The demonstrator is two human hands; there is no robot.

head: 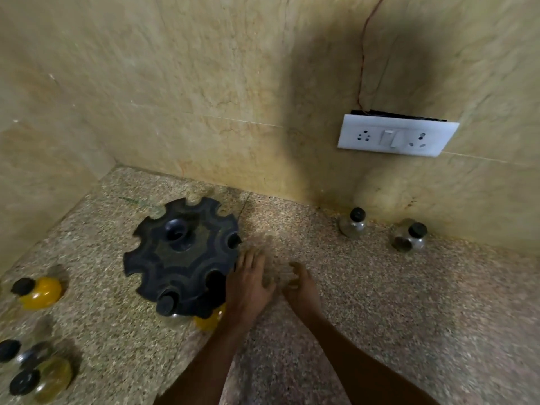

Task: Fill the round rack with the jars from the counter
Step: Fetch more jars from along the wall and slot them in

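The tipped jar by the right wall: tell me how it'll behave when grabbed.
The tipped jar looks like glass, so probably slippery and breakable. Its rounded body, lying on the counter, may roll if nudged. It seems nearly empty, so likely light.

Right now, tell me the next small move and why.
Probably send the right hand out to the nearest jar by the wall. Both hands look empty, the left hand rests beside the rack, and several rack slots look unfilled while jars stand loose on the counter.
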